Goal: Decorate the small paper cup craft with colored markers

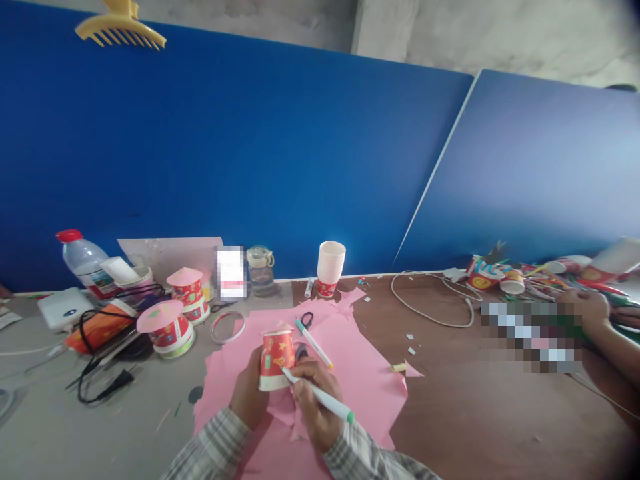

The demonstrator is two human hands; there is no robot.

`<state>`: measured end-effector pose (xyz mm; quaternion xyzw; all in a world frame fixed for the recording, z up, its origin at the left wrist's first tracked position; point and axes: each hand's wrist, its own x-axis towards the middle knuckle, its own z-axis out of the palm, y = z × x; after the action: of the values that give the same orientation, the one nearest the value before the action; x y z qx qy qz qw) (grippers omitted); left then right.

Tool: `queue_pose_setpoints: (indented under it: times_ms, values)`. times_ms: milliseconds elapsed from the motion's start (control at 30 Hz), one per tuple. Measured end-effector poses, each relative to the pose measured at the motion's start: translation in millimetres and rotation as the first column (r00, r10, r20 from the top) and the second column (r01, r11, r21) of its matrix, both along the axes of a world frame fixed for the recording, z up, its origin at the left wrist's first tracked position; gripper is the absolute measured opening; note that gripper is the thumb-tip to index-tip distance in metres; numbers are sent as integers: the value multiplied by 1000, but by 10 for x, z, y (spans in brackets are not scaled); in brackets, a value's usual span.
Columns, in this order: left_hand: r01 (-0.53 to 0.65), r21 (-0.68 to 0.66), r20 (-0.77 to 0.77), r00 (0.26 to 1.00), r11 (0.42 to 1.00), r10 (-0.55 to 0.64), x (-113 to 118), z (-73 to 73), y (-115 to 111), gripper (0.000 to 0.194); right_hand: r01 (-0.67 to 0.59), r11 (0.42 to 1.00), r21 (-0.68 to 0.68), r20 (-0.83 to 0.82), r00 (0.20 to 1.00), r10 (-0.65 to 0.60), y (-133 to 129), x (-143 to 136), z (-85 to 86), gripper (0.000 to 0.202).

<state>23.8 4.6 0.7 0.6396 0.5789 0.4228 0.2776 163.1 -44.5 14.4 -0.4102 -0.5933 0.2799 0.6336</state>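
Observation:
My left hand grips a red paper cup with yellow figures, held upside down with its white rim at the bottom. Between the fingers of my right hand is a white marker with a green end, its tip at the cup's side. Both hands are over pink paper spread on the table. Just beyond them lie a second marker with a teal end and a pair of scissors, partly hidden by my right hand and the cup.
On the left stand red cups with pink paper tops, a roll of tape, a black cable and a red-capped bottle. A stack of cups and a glass jar stand by the blue partition. Another person's hand is at the right.

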Motion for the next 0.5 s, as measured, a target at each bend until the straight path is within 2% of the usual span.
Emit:
queue_pose_setpoints:
  times_ms: [200, 500]
  values:
    - [16, -25, -15, 1000, 1000, -16, 2, 29, -9, 26, -42, 997, 67, 4, 999, 42, -10, 10, 31, 14]
    - [-1, -30, -8, 1000, 1000, 1, 16, 59, -22, 29, -43, 998, 53, -37, 998, 45, -7, -14, 30, 14]
